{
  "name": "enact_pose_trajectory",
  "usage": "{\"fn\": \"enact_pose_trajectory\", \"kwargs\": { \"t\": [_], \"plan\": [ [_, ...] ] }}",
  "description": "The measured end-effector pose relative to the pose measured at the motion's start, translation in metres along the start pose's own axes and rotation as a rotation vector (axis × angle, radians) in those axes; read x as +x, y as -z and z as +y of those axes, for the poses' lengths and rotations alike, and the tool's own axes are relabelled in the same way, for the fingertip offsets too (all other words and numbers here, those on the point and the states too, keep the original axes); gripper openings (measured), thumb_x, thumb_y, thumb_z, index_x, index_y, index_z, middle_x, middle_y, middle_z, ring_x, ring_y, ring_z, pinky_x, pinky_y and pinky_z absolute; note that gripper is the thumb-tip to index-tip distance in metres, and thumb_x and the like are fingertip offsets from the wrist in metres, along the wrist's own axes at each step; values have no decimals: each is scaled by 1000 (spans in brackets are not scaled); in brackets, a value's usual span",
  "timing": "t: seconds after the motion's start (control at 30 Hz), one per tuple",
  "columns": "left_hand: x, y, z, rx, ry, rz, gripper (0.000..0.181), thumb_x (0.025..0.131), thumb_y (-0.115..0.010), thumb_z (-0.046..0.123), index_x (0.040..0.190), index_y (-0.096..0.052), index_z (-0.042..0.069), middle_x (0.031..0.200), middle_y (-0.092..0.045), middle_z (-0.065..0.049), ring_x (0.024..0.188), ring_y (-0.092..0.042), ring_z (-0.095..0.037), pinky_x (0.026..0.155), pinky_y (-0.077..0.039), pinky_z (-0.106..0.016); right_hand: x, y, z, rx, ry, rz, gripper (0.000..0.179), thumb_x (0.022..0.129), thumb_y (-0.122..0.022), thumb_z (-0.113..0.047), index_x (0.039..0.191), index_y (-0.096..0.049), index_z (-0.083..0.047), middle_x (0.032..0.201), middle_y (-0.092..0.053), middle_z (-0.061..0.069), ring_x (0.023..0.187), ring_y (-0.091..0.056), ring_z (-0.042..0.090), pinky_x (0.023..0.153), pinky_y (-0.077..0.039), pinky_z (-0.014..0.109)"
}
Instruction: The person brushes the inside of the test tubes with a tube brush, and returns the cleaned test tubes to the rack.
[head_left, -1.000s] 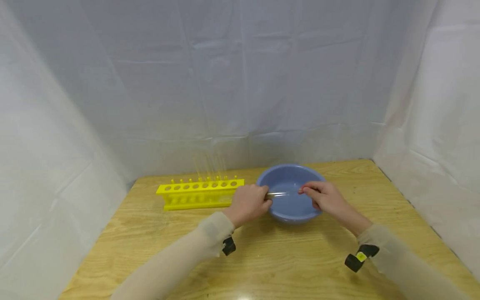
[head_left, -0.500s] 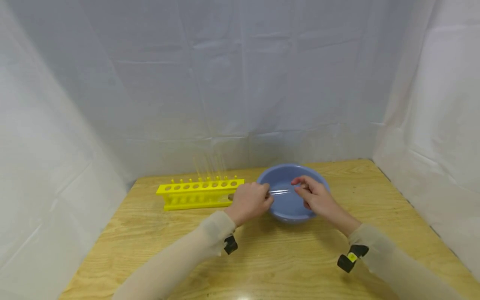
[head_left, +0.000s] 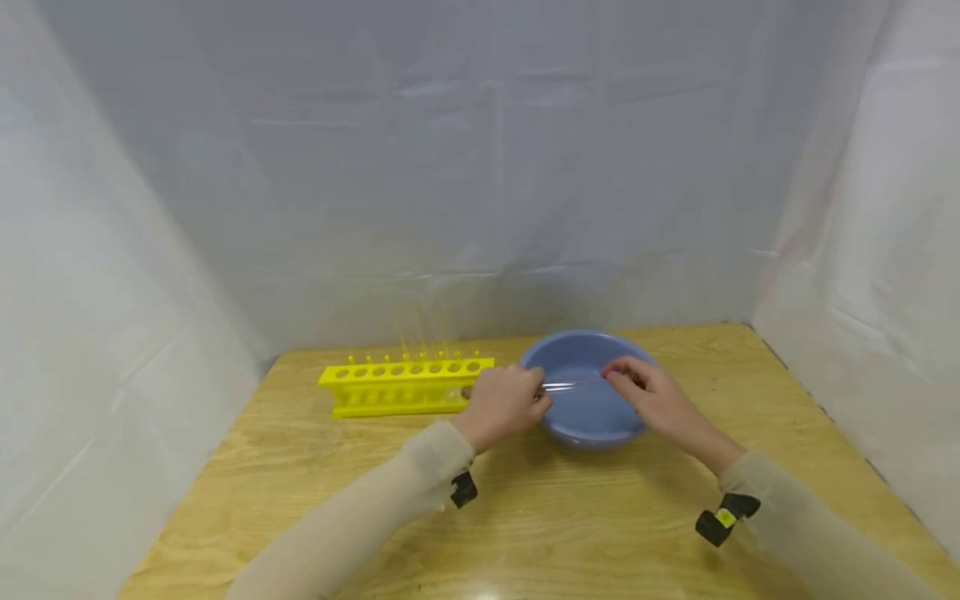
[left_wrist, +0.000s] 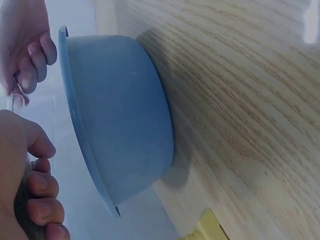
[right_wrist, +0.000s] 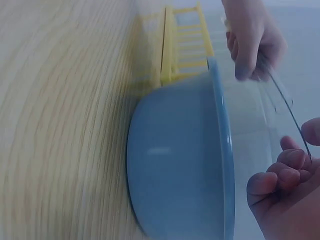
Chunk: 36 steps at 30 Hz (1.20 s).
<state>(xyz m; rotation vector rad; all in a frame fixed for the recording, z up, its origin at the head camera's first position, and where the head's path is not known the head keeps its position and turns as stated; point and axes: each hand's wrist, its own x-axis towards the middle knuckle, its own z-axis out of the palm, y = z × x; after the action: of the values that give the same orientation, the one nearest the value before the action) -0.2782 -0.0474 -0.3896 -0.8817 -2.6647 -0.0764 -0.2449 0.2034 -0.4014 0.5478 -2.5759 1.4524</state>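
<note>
My left hand (head_left: pixel 504 406) grips a clear glass test tube (head_left: pixel 558 387) lying nearly level over the blue basin (head_left: pixel 588 438). A test tube brush sits inside it, and its dark bristles (left_wrist: pixel 22 212) show within the left fist. From the tube's mouth the brush's thin twisted-wire handle (right_wrist: pixel 286 102) runs across to my right hand (head_left: pixel 671 414), whose thumb and fingertips pinch its end. In the head view a brownish bit of bristle (head_left: pixel 467 392) shows left of the left hand. Much of the tube is hidden by the left fingers.
Left of the basin stands a yellow test tube rack (head_left: pixel 397 409) with a row of holes and pegs. Several clear test tubes (head_left: pixel 424 337) stand on its back pegs. The wooden table (head_left: pixel 525 533) is bordered by white sheeting (head_left: pixel 435 167) behind and at the sides.
My right hand moved left toward the left hand, then drew back right. Bristles that were out of sight left of the left fist now show there. The left hand stayed almost in place.
</note>
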Motion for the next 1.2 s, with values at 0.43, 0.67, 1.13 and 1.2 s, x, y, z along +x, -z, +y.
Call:
{"fn": "enact_pose_trajectory", "kwargs": {
  "t": [0.43, 0.67, 1.13, 1.2],
  "plan": [
    [-3, -2, 1, 16, -16, -7, 29, 93, -62, 33, 70, -50, 20, 56, -46, 7, 46, -43, -9, 38, -31, -25, -8, 16, 7, 58, -51, -41, 36, 107, -50, -30, 94, -69, -2, 55, -40, -2, 46, -32, 10, 47, -36, 31],
    [-1, -4, 3, 21, -12, -5, 31, 94, -61, 31, 68, -48, 20, 55, -43, 6, 45, -40, -10, 38, -30, -26, -5, 11, 6, 113, -57, -53, 34, 106, -52, -25, 90, -67, 1, 57, -44, 1, 48, -38, 10, 46, -37, 29],
    [0, -7, 5, 60, -52, 26, 27, 94, -61, 33, 72, -54, 19, 55, -46, 6, 45, -42, -10, 37, -30, -26, -1, 6, -6, 341, -236, -203, 42, 108, -48, -30, 93, -59, 8, 60, -40, 2, 52, -35, 15, 54, -40, 32],
    [-1, -8, 4, 63, -56, 26, 27, 94, -61, 33, 72, -54, 20, 55, -46, 7, 45, -42, -9, 37, -30, -25, -2, 7, -7, 313, -244, -207, 44, 107, -48, -33, 95, -61, 7, 61, -43, 2, 52, -37, 15, 54, -42, 34]
  ]
}}
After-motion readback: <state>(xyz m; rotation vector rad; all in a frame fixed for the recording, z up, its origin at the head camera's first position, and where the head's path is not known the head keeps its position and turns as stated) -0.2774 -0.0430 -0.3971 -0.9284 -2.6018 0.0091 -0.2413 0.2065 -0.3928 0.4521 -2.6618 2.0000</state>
